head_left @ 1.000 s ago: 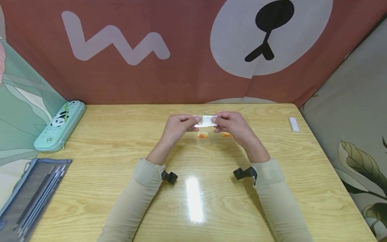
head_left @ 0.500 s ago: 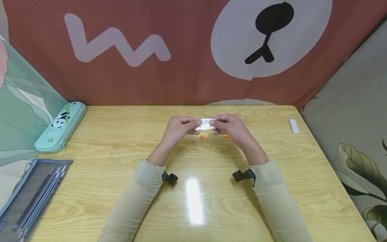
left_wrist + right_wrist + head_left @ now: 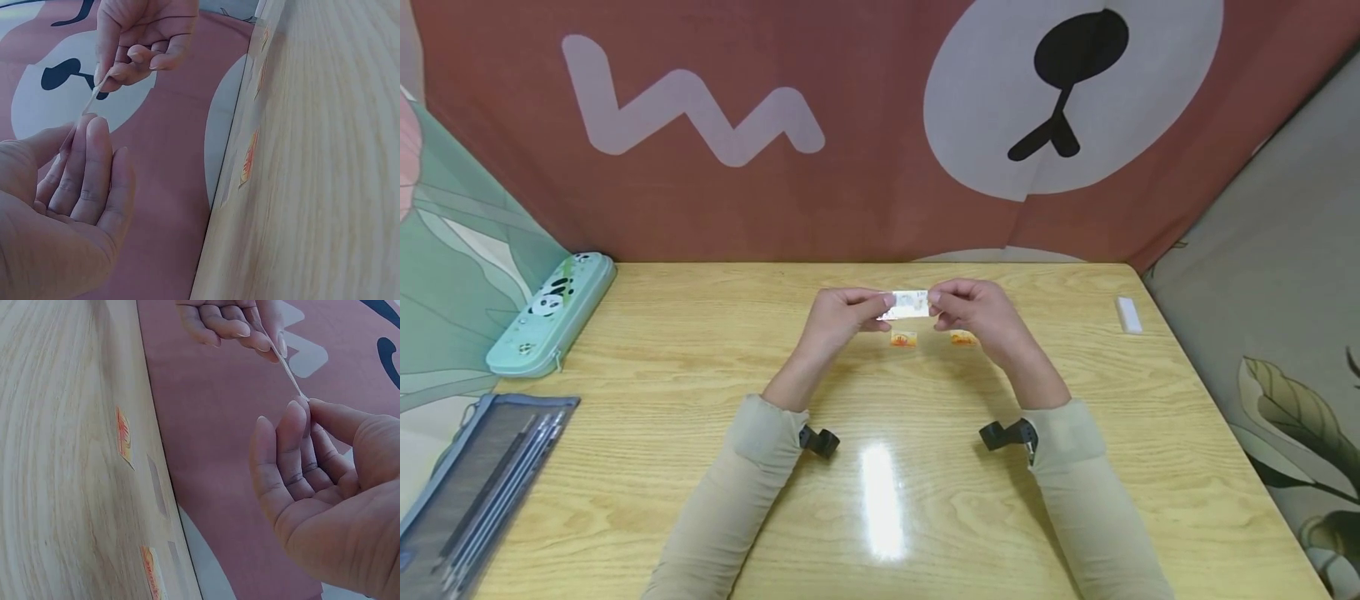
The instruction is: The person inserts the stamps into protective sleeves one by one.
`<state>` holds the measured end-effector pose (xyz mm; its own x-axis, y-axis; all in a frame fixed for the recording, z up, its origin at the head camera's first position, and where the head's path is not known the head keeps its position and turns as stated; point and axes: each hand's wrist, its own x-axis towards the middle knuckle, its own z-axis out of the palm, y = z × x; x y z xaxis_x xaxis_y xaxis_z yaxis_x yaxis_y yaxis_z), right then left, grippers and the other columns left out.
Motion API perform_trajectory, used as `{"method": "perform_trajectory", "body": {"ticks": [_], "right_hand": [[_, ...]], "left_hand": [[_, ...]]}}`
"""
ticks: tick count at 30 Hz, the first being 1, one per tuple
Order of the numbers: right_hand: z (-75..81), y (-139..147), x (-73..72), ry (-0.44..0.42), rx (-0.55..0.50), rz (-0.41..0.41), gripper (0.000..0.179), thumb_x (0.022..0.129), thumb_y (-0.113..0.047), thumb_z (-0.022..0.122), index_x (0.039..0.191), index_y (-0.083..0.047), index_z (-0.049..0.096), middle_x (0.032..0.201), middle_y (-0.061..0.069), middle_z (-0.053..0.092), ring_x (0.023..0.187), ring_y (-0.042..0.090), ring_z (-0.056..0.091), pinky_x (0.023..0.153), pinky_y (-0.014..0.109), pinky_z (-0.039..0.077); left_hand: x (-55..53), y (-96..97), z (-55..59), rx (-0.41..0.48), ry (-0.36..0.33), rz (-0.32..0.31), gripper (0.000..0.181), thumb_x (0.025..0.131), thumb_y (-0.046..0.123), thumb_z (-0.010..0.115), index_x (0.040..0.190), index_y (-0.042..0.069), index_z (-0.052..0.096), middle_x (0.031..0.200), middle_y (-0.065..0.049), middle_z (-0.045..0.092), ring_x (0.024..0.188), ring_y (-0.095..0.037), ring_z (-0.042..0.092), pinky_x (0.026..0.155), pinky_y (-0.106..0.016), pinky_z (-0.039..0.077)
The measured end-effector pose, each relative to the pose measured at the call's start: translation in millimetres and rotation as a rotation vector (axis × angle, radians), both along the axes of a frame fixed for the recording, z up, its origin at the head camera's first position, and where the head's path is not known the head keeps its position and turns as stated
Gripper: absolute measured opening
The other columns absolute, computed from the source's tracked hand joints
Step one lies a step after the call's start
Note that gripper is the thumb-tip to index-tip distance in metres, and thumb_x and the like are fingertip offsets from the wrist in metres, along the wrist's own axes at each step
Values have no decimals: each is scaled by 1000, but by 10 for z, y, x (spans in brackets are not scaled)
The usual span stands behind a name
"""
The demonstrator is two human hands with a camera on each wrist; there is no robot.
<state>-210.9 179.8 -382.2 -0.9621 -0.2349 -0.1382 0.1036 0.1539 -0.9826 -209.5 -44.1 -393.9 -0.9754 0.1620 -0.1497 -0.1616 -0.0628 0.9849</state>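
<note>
A small, flat white piece [image 3: 912,305] with faint print and a shiny surface is held level above the far part of the table; its exact kind cannot be told. My left hand [image 3: 844,318] pinches its left end between thumb and fingers. At the opposite end, my right hand [image 3: 979,315] pinches the edge with thumb and forefinger. Seen edge-on in the right wrist view, the piece [image 3: 287,370] looks thin and stretches between both hands. Below it on the tabletop lie small orange-and-yellow printed pieces, one near the left [image 3: 903,338] and another near the right [image 3: 962,337].
A mint panda pencil case [image 3: 552,313] lies at the table's far left. Nearer sits a mesh zip pouch [image 3: 497,483] with several pencil-like sticks inside. A white block [image 3: 1129,315] rests near the right edge. A red printed cloth [image 3: 865,208] hangs behind the table [image 3: 647,467].
My right hand first shifted left along the white piece, then back right toward its end, so more of the printed face shows. My left hand has barely moved.
</note>
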Motion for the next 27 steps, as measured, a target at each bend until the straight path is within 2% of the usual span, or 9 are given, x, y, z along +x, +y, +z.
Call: {"method": "perform_trajectory", "body": {"ticks": [5, 12, 16, 20, 26, 27], "right_hand": [[-7, -21, 8, 5, 13, 11, 22, 101, -19, 65, 108, 2, 67, 84, -4, 67, 70, 9, 66, 81, 26, 63], [-5, -70, 27, 8, -11, 2, 27, 102, -18, 63, 113, 6, 65, 82, -4, 67, 67, 8, 65, 78, 26, 63], [1, -88, 36, 6, -16, 2, 28, 102, -19, 64, 113, 6, 65, 83, -4, 67, 68, 8, 65, 78, 26, 63], [-8, -101, 36, 7, -11, 9, 28, 102, -19, 63, 114, 7, 65, 84, -3, 66, 69, 9, 64, 78, 26, 62], [-21, -88, 22, 13, -9, 4, 27, 102, -19, 63, 112, 6, 65, 84, -2, 66, 69, 10, 65, 79, 26, 63], [-21, -80, 18, 14, -7, 1, 27, 102, -19, 63, 112, 5, 65, 84, -2, 66, 69, 9, 65, 79, 26, 63]], "left_hand": [[5, 3, -9, -16, -1, -2, 27, 91, 15, 77, 109, -6, 75, 114, -27, 72, 63, -11, 73, 85, -30, 64], [10, 22, -13, -5, 0, -11, 26, 93, 12, 75, 109, -9, 74, 117, -32, 69, 63, -10, 73, 81, -31, 65], [18, 25, 6, -2, -16, -23, 26, 93, 14, 74, 108, -8, 75, 113, -30, 70, 64, -10, 73, 83, -30, 64], [28, 25, 23, 4, -33, -32, 26, 93, 14, 75, 107, -8, 75, 110, -25, 72, 65, -11, 74, 86, -31, 64], [30, 12, 28, 17, -45, -41, 24, 93, 14, 74, 108, -5, 76, 89, -6, 75, 66, -12, 74, 87, -30, 64], [28, 10, 29, 25, -47, -43, 25, 94, 14, 74, 110, -5, 75, 87, -6, 75, 66, -12, 74, 86, -30, 64]]}}
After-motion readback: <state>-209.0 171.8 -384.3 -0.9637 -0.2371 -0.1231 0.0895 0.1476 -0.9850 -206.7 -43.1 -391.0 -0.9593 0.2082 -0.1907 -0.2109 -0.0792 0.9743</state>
